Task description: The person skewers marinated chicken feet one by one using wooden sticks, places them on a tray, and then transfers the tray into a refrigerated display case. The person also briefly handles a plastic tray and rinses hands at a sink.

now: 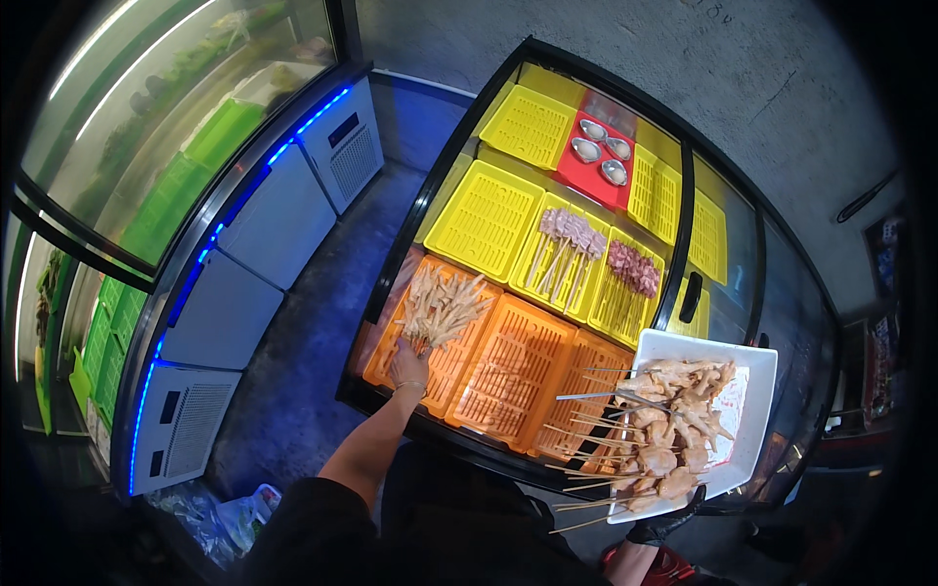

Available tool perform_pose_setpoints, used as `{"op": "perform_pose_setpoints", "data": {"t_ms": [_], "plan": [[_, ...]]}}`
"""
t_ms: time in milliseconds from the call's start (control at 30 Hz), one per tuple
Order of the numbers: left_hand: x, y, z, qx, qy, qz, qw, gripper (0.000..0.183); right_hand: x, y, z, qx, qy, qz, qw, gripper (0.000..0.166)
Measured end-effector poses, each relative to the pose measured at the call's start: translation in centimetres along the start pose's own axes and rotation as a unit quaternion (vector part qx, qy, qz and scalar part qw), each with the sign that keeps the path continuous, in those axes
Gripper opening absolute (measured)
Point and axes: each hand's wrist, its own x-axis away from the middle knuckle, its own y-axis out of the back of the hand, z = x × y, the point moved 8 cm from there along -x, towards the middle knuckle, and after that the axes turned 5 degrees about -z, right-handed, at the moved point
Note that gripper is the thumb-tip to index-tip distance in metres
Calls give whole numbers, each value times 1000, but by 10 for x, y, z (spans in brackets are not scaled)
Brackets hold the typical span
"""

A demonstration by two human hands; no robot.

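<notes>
My bare left hand (pixel 409 366) is at the gathered lower end of a bunch of chicken feet (pixel 443 304) in the left orange basket tray (pixel 432 388). The feet fan out away from my fingers, which appear closed on that end and are partly hidden. My right hand (pixel 663 521), in a black glove, grips the near edge of a white tray (pixel 755 410). Skewered raw chicken pieces (pixel 659 461) fill this tray, their wooden sticks jutting out to the left. Metal tongs (pixel 623 396) lie across the meat.
Before me stands a black-framed display case (pixel 429 198). Inside are yellow trays (pixel 484 220), skewered pale meat (pixel 571 231), skewered red meat (pixel 632 267), a red tray (pixel 579 176) with foil cups, and another orange tray (pixel 513 373). A lit refrigerated cabinet (pixel 271 212) and plastic bags (pixel 242 516) are left.
</notes>
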Motion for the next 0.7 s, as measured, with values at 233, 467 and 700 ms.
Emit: {"op": "perform_pose_setpoints", "data": {"t_ms": [233,467,700], "plan": [[-5,-44,34,-192,-95,59,975,47,2,3,-4,63,-1,-213,975,44],[25,15,-47,-181,-247,101,947,14,0,-1,-11,29,-17,-146,989,60],[171,207,-309,215,-538,49,814,13,-14,-71,-24,-9,51,-192,980,67]]}}
